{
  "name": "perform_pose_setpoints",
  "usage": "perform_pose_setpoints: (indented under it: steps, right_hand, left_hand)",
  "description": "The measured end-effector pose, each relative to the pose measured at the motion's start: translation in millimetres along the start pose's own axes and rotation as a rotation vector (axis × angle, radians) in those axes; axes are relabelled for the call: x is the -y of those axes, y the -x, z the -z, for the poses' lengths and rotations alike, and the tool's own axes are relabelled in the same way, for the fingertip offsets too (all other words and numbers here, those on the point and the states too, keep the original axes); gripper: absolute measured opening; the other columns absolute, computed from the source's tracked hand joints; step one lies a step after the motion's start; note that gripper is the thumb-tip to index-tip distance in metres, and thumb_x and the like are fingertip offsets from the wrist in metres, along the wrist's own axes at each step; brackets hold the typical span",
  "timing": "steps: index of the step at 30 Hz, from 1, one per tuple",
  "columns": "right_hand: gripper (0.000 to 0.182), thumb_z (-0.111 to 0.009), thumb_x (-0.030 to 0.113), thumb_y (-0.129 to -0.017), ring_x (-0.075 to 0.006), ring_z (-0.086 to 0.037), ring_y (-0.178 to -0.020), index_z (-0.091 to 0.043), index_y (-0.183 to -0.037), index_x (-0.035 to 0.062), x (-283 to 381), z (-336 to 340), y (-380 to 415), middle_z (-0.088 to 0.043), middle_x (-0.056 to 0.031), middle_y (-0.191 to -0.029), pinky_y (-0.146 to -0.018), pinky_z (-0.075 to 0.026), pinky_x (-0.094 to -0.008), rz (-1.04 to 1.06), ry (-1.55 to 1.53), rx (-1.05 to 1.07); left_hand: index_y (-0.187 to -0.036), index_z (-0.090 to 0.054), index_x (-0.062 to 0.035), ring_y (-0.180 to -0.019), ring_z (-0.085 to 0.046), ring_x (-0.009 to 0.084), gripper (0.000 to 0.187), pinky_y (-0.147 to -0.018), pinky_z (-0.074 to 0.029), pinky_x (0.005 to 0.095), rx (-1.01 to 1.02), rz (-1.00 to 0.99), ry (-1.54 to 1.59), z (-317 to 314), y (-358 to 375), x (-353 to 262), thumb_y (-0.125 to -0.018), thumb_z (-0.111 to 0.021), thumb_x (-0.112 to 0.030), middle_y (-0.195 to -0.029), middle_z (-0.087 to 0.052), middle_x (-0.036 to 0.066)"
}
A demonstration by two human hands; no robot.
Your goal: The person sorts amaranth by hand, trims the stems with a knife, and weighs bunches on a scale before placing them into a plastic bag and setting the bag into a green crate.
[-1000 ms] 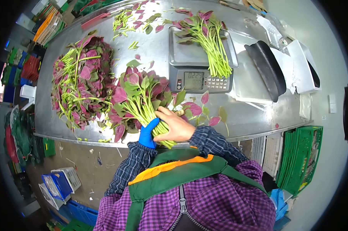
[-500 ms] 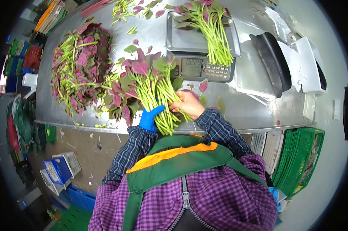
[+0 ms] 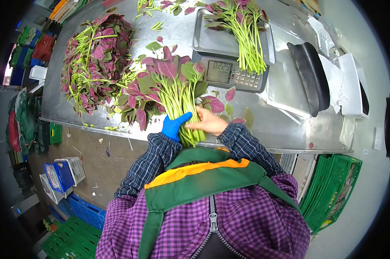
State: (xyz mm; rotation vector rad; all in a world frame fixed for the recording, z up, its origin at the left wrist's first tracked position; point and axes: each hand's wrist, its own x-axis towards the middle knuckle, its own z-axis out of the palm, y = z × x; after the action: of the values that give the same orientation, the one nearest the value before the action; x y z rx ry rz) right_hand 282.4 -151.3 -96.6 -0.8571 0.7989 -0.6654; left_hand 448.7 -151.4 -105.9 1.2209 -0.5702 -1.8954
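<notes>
My left hand point(image 3: 174, 127), in a blue glove, is wrapped round a bunch of amaranth greens point(image 3: 176, 96) near the table's front edge. Purple and green leaves point away from me, and the pale green stems come down towards my apron. On the right side of the stems, my bare right hand point(image 3: 209, 122) closes its fingers and thumb on the same bunch. Its lower stem ends are blurred. Beyond it stands a digital scale point(image 3: 229, 75) reading about 0.229, with another amaranth bunch point(image 3: 250, 47) lying across its metal pan point(image 3: 203, 43).
A big heap of amaranth point(image 3: 95, 64) lies at the table's left. Loose leaves point(image 3: 230, 94) and cut stems point(image 3: 157, 26) are scattered about. At right are a black curved object point(image 3: 309, 77) and a white box point(image 3: 355, 86). Green crates point(image 3: 331, 190) stand below, right.
The stems in my hands have drawn closer together and stand more upright. My right hand has moved in across the stems. The whole view has shifted slightly.
</notes>
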Motion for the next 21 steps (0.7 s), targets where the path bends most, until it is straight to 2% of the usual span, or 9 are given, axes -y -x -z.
perform_pose_setpoints:
  steps: [3,4,7,11,12,13,15,16,21]
  right_hand:
    - [0.050,-0.064,0.000,-0.077,-0.0140,-0.049,-0.106,-0.042,-0.122,-0.0020,-31,7,-10,-0.054,-0.0088,-0.116,-0.095,-0.037,-0.0279,0.104,0.385,-0.115]
    - [0.045,-0.065,0.015,-0.075,-0.0227,-0.056,-0.096,-0.046,-0.111,-0.0039,-18,1,-4,-0.058,-0.0180,-0.103,-0.085,-0.043,-0.0322,0.137,0.503,-0.199]
    - [0.043,-0.060,0.016,-0.077,-0.0225,-0.056,-0.095,-0.046,-0.113,-0.0043,-19,6,-4,-0.059,-0.0172,-0.102,-0.086,-0.043,-0.0322,0.046,0.449,-0.271]
    - [0.039,-0.057,0.013,-0.080,-0.0199,-0.056,-0.097,-0.047,-0.114,-0.0047,-17,9,-1,-0.059,-0.0155,-0.106,-0.087,-0.043,-0.0310,0.177,0.274,-0.163]
    - [0.037,-0.052,0.000,-0.082,-0.0141,-0.054,-0.097,-0.045,-0.118,-0.0012,-9,11,0,-0.056,-0.0089,-0.109,-0.085,-0.044,-0.0282,0.121,0.401,-0.196]
    - [0.037,-0.052,0.000,-0.082,-0.0141,-0.054,-0.097,-0.045,-0.118,-0.0012,-2,13,2,-0.056,-0.0089,-0.109,-0.085,-0.044,-0.0282,0.127,0.410,-0.200]
    - [0.032,-0.047,0.000,-0.082,-0.0132,-0.058,-0.079,-0.045,-0.114,0.0002,22,9,15,-0.057,-0.0074,-0.095,-0.068,-0.049,-0.0271,-0.040,0.072,-0.339]
    - [0.028,-0.042,0.001,-0.084,-0.0100,-0.053,-0.061,-0.045,-0.111,0.0012,47,6,27,-0.054,-0.0040,-0.081,-0.052,-0.045,-0.0242,-0.004,0.148,-0.371]
    - [0.024,-0.041,0.002,-0.083,-0.0072,-0.046,-0.055,-0.046,-0.107,0.0015,125,19,60,-0.049,-0.0008,-0.070,-0.049,-0.040,-0.0226,0.433,0.205,-0.502]
  left_hand:
    - [-0.118,-0.054,0.0005,-0.094,-0.059,0.0187,0.042,-0.082,-0.048,0.0313,-0.008,0.055,0.027,-1,0,1,-0.078,-0.066,-0.005,-0.108,-0.061,0.008]
    - [-0.117,-0.054,0.0006,-0.094,-0.059,0.0186,0.041,-0.082,-0.048,0.0310,-0.004,0.051,0.004,0,0,2,-0.078,-0.066,-0.005,-0.108,-0.061,0.008]
    - [-0.115,-0.054,0.0004,-0.091,-0.059,0.0180,0.040,-0.079,-0.049,0.0311,0.001,0.011,-0.056,-4,4,0,-0.077,-0.066,-0.003,-0.105,-0.062,0.008]
    - [-0.114,-0.055,-0.0008,-0.089,-0.059,0.0171,0.041,-0.078,-0.048,0.0302,0.008,-0.015,-0.075,-6,2,4,-0.076,-0.068,-0.006,-0.103,-0.061,0.007]
    - [-0.113,-0.055,-0.0011,-0.089,-0.059,0.0167,0.040,-0.079,-0.048,0.0300,-0.008,0.029,-0.035,-14,8,-1,-0.077,-0.068,-0.007,-0.102,-0.061,0.006]
    - [-0.113,-0.055,-0.0014,-0.088,-0.059,0.0163,0.039,-0.079,-0.048,0.0298,-0.025,0.073,0.004,-20,13,-6,-0.077,-0.068,-0.007,-0.101,-0.061,0.006]
    - [-0.111,-0.055,-0.0026,-0.084,-0.057,0.0143,0.039,-0.076,-0.046,0.0293,-0.103,-0.046,0.061,-16,9,2,-0.076,-0.068,-0.007,-0.097,-0.060,0.004]
    - [-0.110,-0.055,-0.0030,-0.083,-0.056,0.0137,0.038,-0.075,-0.046,0.0286,-0.160,-0.073,0.029,-17,12,-2,-0.075,-0.069,-0.007,-0.095,-0.059,0.003]
    - [-0.107,-0.053,-0.0062,-0.069,-0.055,0.0135,0.033,-0.061,-0.047,0.0278,-0.235,-0.183,0.043,-3,17,-6,-0.076,-0.066,-0.009,-0.081,-0.056,0.002]
